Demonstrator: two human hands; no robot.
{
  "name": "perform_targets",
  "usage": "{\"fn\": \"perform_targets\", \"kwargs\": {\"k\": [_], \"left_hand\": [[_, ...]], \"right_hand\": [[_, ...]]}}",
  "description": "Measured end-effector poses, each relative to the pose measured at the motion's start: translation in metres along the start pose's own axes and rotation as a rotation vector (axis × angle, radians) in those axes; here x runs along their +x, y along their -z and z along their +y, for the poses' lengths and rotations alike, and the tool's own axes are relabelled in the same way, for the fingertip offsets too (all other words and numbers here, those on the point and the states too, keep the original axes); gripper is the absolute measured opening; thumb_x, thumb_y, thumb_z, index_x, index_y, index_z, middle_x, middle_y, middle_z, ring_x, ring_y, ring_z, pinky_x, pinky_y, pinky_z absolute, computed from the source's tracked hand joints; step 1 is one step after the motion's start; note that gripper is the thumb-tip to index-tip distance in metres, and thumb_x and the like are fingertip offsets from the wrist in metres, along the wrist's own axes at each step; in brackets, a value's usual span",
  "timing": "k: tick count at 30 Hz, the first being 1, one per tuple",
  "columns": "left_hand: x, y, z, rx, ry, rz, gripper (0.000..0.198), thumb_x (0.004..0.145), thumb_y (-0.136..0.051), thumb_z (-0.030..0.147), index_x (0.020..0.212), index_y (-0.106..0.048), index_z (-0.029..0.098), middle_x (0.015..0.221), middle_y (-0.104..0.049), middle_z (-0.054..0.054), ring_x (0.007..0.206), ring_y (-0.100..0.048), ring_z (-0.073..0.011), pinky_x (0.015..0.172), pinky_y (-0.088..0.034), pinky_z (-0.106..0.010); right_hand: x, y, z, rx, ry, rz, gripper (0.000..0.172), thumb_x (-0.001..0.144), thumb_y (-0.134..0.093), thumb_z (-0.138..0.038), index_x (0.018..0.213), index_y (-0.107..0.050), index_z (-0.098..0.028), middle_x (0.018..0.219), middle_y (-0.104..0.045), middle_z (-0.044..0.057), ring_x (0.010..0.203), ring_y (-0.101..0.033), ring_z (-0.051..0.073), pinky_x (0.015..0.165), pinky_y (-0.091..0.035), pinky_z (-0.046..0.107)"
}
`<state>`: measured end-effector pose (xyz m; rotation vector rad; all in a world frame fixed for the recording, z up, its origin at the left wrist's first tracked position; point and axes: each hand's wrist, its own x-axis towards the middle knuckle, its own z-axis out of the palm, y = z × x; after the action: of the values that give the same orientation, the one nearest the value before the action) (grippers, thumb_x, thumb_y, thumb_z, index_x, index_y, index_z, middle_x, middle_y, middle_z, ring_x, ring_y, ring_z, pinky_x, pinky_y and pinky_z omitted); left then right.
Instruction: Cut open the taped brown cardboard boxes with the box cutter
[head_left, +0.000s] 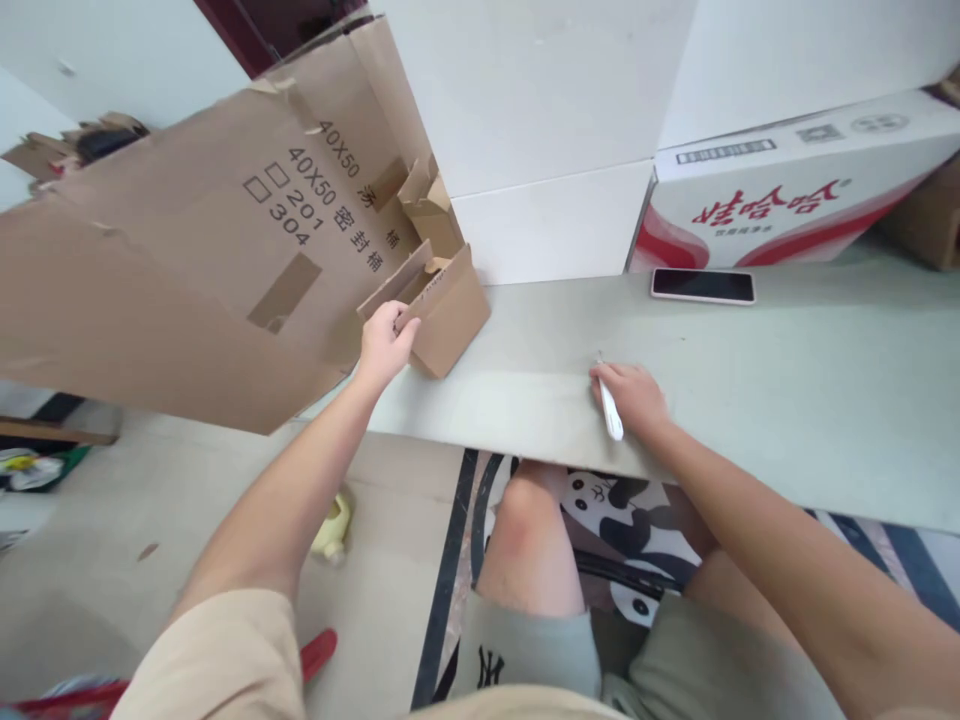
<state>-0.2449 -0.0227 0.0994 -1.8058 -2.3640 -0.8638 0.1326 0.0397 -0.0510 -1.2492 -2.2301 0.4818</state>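
maybe a tool (pixel 611 415) in right hand (pixel 636 397), left hand (pixel 385 343) on carton (pixel 452 318)

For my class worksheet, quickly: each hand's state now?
Left hand: closed, holding the small box by its edge.
Right hand: closed, holding a white tool.

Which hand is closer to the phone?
Right. The right hand is just in front of the phone, slightly left, holding a white stick. The left hand is much farther left, at the small cardboard box.
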Motion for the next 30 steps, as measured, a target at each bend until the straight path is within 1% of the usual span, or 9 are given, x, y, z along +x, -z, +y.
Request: {"fn": "perform_targets", "kwargs": {"k": [4, 7, 10, 14, 17, 19, 22, 27, 30], "left_hand": [[-0.077, 0.024, 0.023, -0.064, -0.210, -0.119, 0.023, 0.091, -0.051, 0.038, 0.096, -0.064, 0.020, 0.103, -0.074, -0.011, 0.100, -0.069, -0.0254, 0.095, -0.055, -0.039], [-0.121, 0.019, 0.046, -0.214, -0.328, -0.234, 0.027, 0.094, -0.051, 0.043, 0.098, -0.067, 0.021, 0.103, -0.077, -0.011, 0.102, -0.073, -0.0260, 0.102, -0.056, -0.043], [-0.150, 0.003, 0.073, -0.357, -0.438, -0.363, 0.025, 0.098, -0.050, 0.039, 0.097, -0.069, 0.023, 0.107, -0.080, -0.010, 0.112, -0.075, -0.0253, 0.117, -0.048, -0.047], [-0.158, -0.015, 0.108, -0.408, -0.541, -0.550, 0.027, 0.099, -0.047, 0.035, 0.093, -0.071, 0.024, 0.110, -0.081, -0.009, 0.125, -0.071, -0.0263, 0.125, -0.039, -0.053], [-0.145, -0.021, 0.126, -0.295, -0.585, -0.696, 0.026, 0.091, -0.056, 0.038, 0.105, -0.076, 0.027, 0.130, -0.076, -0.007, 0.146, -0.053, -0.0325, 0.130, -0.025, -0.058], [-0.134, -0.022, 0.131, -0.205, -0.607, -0.761, 0.035, 0.082, -0.069, 0.043, 0.114, -0.077, 0.030, 0.145, -0.068, -0.007, 0.155, -0.039, -0.0400, 0.131, -0.015, -0.063], [-0.125, -0.024, 0.126, -0.138, -0.623, -0.751, 0.045, 0.073, -0.081, 0.049, 0.113, -0.079, 0.029, 0.159, -0.054, -0.008, 0.156, -0.033, -0.0464, 0.129, -0.019, -0.065], [-0.141, -0.037, 0.102, -0.202, -0.630, -0.550, 0.059, 0.084, -0.076, 0.048, 0.138, -0.066, 0.026, 0.159, -0.050, -0.016, 0.151, -0.041, -0.0411, 0.125, -0.032, -0.063], [-0.155, -0.053, 0.093, -0.332, -0.640, -0.404, 0.042, 0.088, -0.072, 0.052, 0.120, -0.072, 0.024, 0.146, -0.060, -0.015, 0.149, -0.044, -0.0386, 0.126, -0.035, -0.062]], "right_hand": [[-0.025, 0.016, -0.014, 0.099, -0.126, 0.061, 0.027, 0.091, -0.050, -0.033, 0.106, -0.070, -0.025, 0.080, -0.075, 0.007, 0.071, -0.066, 0.025, 0.072, -0.051, 0.040], [-0.057, 0.047, -0.028, 0.286, -0.164, 0.281, 0.028, 0.096, -0.049, -0.042, 0.114, -0.065, -0.026, 0.092, -0.077, 0.008, 0.087, -0.072, 0.027, 0.078, -0.056, 0.042], [-0.087, 0.089, -0.039, 0.542, -0.076, 0.505, 0.024, 0.098, -0.052, -0.050, 0.109, -0.059, -0.029, 0.103, -0.077, 0.010, 0.105, -0.075, 0.030, 0.093, -0.058, 0.050], [-0.106, 0.130, -0.044, 0.578, 0.097, 0.335, 0.025, 0.097, -0.058, -0.056, 0.106, -0.059, -0.032, 0.103, -0.079, 0.008, 0.104, -0.076, 0.029, 0.095, -0.060, 0.051], [-0.111, 0.140, -0.045, 0.490, 0.177, 0.156, 0.018, 0.097, -0.061, -0.049, 0.100, -0.064, -0.031, 0.093, -0.080, 0.004, 0.088, -0.077, 0.025, 0.084, -0.063, 0.045], [-0.112, 0.140, -0.046, 0.433, 0.186, 0.109, 0.018, 0.098, -0.059, -0.047, 0.095, -0.066, -0.031, 0.085, -0.079, 0.003, 0.078, -0.076, 0.023, 0.077, -0.062, 0.042], [-0.113, 0.139, -0.046, 0.449, 0.193, 0.106, 0.021, 0.100, -0.057, -0.047, 0.096, -0.067, -0.030, 0.084, -0.080, 0.003, 0.075, -0.075, 0.022, 0.071, -0.061, 0.038], [-0.115, 0.134, -0.041, 0.483, 0.109, 0.094, 0.025, 0.102, -0.055, -0.050, 0.102, -0.069, -0.029, 0.084, -0.079, 0.003, 0.077, -0.076, 0.022, 0.068, -0.061, 0.035], [-0.114, 0.125, -0.036, 0.551, 0.105, 0.147, 0.025, 0.101, -0.057, -0.051, 0.109, -0.067, -0.029, 0.083, -0.078, 0.002, 0.079, -0.076, 0.023, 0.070, -0.062, 0.038]]}}
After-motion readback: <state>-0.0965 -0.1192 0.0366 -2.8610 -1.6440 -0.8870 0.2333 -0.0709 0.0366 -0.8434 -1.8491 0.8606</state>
